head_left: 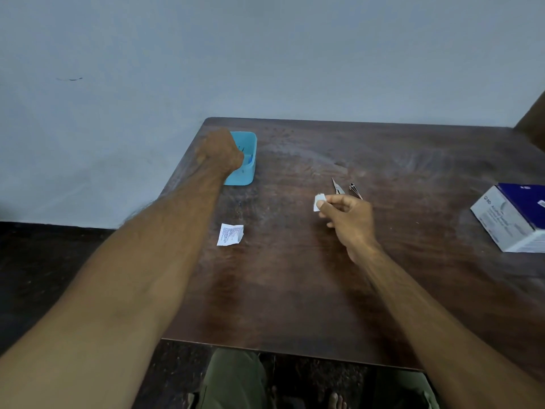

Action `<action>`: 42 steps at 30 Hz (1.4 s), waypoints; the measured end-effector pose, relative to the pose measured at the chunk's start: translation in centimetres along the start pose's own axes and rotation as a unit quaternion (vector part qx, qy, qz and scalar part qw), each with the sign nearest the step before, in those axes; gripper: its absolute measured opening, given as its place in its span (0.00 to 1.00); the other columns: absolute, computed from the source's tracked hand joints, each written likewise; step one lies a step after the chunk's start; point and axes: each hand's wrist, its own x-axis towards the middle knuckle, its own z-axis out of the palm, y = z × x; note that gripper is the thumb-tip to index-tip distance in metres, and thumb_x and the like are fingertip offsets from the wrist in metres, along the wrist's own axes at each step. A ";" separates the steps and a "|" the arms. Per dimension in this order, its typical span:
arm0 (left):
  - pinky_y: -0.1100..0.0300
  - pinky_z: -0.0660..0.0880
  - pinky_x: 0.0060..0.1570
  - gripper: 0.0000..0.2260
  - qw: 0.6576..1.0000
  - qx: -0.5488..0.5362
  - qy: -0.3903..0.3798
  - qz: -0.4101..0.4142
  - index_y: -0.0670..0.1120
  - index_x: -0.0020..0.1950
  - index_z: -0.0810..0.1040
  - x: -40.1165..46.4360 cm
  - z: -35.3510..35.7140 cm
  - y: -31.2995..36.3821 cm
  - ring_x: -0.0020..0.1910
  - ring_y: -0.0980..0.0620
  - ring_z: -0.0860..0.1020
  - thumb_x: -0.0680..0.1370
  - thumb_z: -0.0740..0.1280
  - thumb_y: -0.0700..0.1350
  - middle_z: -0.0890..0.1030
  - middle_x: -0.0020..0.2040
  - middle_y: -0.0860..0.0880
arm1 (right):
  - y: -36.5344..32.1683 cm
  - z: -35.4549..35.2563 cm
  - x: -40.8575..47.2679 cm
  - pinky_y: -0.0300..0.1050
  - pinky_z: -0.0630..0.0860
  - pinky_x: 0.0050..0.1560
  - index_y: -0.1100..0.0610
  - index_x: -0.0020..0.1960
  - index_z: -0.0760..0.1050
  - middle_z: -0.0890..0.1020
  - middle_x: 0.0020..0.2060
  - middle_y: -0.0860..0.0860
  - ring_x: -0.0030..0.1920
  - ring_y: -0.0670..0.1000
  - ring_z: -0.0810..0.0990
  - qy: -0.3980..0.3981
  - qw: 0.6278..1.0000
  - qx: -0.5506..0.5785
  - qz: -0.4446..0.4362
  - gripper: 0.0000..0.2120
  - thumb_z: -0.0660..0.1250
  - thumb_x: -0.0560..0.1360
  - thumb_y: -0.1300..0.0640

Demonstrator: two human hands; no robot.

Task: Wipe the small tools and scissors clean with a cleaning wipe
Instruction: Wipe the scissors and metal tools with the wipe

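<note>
Pinching a folded white wipe (319,202) between thumb and fingertips, right hand (348,222) hovers over table (295,290), just before the scissors (337,186) and metal tool (355,190). Left hand (219,152) reaches into blue tray (247,160); its grip cannot be told.
</note>
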 end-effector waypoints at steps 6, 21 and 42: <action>0.53 0.74 0.54 0.23 1.000 0.002 -0.019 0.008 0.37 0.67 0.71 0.7 0.5 -0.2 0.61 0.42 0.76 0.76 0.69 0.47 0.77 0.64 0.40 | 0.2 0.0 0.1 0.32 0.72 0.28 0.52 0.40 0.79 0.82 0.34 0.49 0.33 0.45 0.79 -0.005 1.000 0.002 -0.003 0.06 0.72 0.73 0.61; 0.56 0.72 0.38 0.11 0.986 -0.138 0.086 0.033 0.42 0.41 0.80 -3.4 0.7 2.3 0.43 0.43 0.80 0.77 0.65 0.49 0.83 0.43 0.43 | 0.5 -1.8 -0.6 0.34 0.73 0.29 0.54 0.41 0.80 0.83 0.37 0.48 0.32 0.44 0.80 0.018 1.000 0.022 0.010 0.03 0.72 0.73 0.61; 0.56 0.75 0.44 0.13 0.978 -0.196 -0.072 0.012 0.47 0.48 0.82 -11.9 10.2 11.5 0.52 0.43 0.81 0.74 0.67 0.55 0.83 0.49 0.46 | 2.1 -7.4 -1.2 0.35 0.75 0.31 0.56 0.42 0.80 0.82 0.35 0.52 0.33 0.46 0.79 0.081 0.994 0.070 0.036 0.03 0.71 0.73 0.62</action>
